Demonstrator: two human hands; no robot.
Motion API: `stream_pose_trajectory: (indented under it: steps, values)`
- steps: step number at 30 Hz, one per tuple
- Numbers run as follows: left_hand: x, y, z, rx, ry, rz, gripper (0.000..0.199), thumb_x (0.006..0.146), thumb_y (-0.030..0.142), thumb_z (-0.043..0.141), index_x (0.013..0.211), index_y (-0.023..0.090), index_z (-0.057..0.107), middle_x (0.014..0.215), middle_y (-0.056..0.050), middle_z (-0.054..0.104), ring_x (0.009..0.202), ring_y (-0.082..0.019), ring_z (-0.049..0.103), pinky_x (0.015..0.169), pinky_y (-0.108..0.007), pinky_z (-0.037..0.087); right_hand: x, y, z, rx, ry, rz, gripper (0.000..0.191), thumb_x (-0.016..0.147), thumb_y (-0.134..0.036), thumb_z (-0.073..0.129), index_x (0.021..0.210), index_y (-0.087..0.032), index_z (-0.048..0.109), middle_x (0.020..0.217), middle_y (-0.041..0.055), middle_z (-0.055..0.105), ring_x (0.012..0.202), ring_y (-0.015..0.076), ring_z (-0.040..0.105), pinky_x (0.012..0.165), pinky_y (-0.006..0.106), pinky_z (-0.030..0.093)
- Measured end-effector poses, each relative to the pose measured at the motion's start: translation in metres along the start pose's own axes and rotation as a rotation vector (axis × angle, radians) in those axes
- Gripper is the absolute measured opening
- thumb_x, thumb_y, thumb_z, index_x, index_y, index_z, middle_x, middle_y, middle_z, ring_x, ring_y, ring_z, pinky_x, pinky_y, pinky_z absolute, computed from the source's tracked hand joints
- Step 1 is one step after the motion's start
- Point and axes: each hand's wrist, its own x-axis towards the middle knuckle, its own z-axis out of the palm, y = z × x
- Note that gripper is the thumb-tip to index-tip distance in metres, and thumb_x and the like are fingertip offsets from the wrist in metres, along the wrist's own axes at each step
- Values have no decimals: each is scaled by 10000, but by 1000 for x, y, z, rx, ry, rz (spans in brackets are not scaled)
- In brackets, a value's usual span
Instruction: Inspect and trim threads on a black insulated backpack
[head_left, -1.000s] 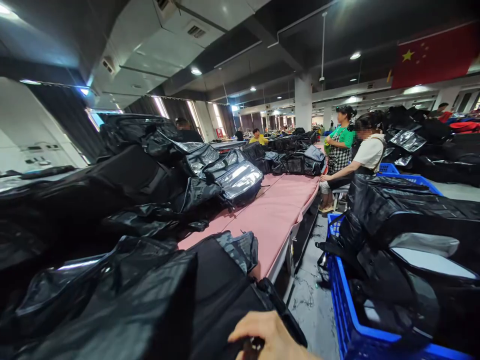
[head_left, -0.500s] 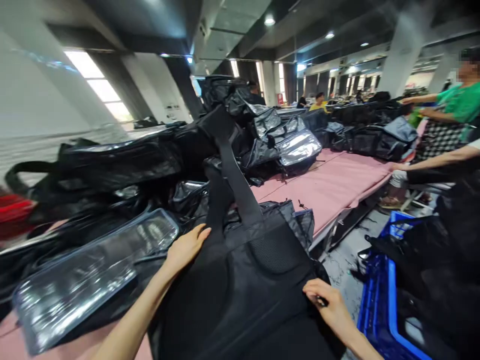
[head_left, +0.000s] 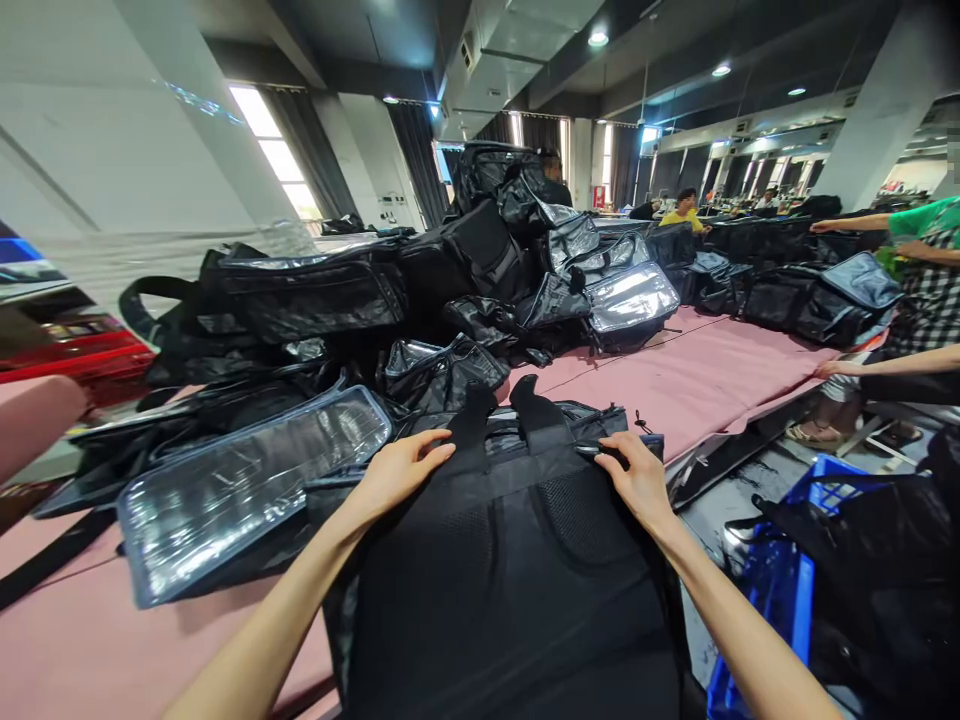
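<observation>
A black backpack with mesh back padding lies in front of me, its back panel facing up. Two short black straps stick up from its top edge. My left hand grips the upper left edge of the backpack, thumb on the fabric and some fingers hidden. At the upper right corner, my right hand is closed around a small dark pointed tool, its tip beside the top seam. The tool's exact kind is too small to make out. To the left lies an open bag flap with silver lining.
Black bags are piled along the pink-covered table. A blue crate with black bags stands on the floor at right. A co-worker's hand rests on the table edge; a person in green reaches over bags.
Both straps, upright before, now lie lower at the backpack's top edge. My right hand has moved up from the backpack's right side to its top right corner. The view has turned left.
</observation>
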Motion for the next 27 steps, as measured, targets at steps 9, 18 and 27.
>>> stream_pose_trajectory:
  steps: [9, 18, 27]
  values:
    - [4, 2, -1, -5, -15, 7, 668, 731, 587, 338, 1169, 154, 596, 911, -61, 674, 811, -248, 602, 724, -318, 429, 7, 15, 9, 50, 34, -26, 118, 851, -304, 555, 856, -216, 633, 885, 22, 625, 833, 172, 591, 742, 288, 440]
    - [7, -2, 0, -7, -25, -16, 620, 757, 552, 348, 1180, 169, 590, 984, -58, 666, 836, -239, 595, 747, -302, 408, 5, 19, 12, -52, 56, -169, 124, 858, -307, 561, 915, -220, 629, 911, 36, 616, 846, 176, 584, 735, 305, 457]
    - [4, 4, -3, 42, -15, -15, 577, 780, 502, 341, 1179, 170, 594, 985, -50, 671, 845, -234, 602, 721, -287, 413, 20, 23, 6, -204, 65, -425, 109, 859, -253, 558, 883, -202, 650, 844, 49, 641, 773, 183, 567, 679, 313, 409]
